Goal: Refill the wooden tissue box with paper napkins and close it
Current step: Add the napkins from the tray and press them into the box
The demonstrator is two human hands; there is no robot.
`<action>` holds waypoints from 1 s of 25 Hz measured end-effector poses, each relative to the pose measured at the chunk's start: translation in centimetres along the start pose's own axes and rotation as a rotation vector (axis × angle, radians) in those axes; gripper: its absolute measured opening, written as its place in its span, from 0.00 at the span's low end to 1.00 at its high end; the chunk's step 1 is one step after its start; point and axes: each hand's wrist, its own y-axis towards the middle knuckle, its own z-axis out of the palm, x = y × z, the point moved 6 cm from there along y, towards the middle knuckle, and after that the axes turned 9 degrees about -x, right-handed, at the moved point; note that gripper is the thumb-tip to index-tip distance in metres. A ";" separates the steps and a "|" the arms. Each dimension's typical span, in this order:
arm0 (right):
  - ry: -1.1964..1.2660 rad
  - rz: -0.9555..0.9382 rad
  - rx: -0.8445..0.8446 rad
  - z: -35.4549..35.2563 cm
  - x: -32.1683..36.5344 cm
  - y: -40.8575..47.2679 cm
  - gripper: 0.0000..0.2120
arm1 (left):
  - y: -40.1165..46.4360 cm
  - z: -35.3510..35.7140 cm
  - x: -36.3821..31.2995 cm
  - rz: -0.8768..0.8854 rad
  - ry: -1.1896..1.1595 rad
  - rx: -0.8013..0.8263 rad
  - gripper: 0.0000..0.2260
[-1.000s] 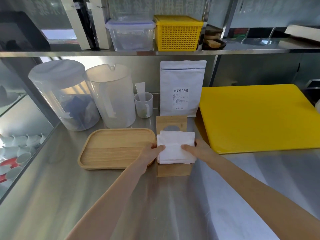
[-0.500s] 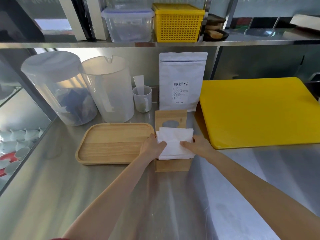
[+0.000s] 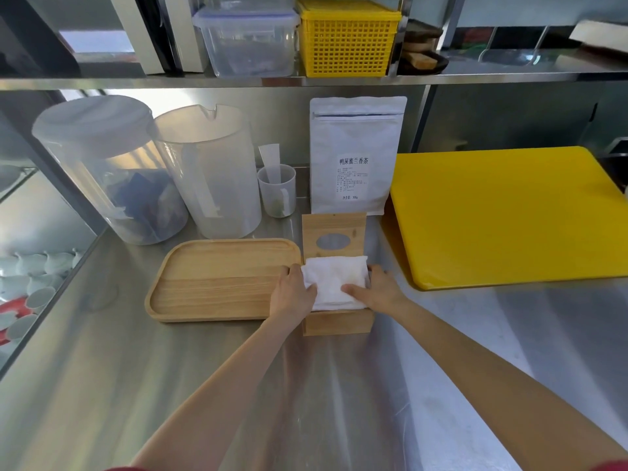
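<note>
Pouch [image 3: 356, 154] behind wooden tissue box [image 3: 336, 321] reads "鸭屎蜜兰香茶".

A steel counter [image 3: 102, 385] fills the lower frame, catching soft daylight glare. A steel backsplash [image 3: 509, 117] rises behind it, under a steel shelf [image 3: 306, 83] across the top. Glass panels [image 3: 37, 212] slant at left.

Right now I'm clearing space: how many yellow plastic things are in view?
2: a yellow plastic lattice basket on the upper shelf, and a yellow plastic cutting board on the counter's right.
</note>
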 end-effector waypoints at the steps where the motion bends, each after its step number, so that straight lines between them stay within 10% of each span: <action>1: -0.003 0.013 0.019 0.5 -0.4 0.1 0.35 | -0.1 0.0 0.0 0.006 0.003 -0.007 0.16; 8: 0.066 0.012 0.023 -0.8 -0.3 -0.4 0.39 | -0.4 -0.4 -0.3 0.036 -0.006 -0.027 0.21; 11: -0.233 -0.392 -0.316 -4.1 2.4 -3.4 0.23 | -0.9 -2.1 -1.0 0.210 0.068 -0.195 0.17; 14: -0.532 -0.734 -0.288 -2.7 4.3 -6.0 0.18 | -2.0 -2.2 -2.3 0.516 0.293 -0.222 0.15; 25: -0.779 -0.603 -0.139 -1.0 4.3 -2.6 0.19 | -0.8 0.1 -2.8 0.560 0.643 0.024 0.19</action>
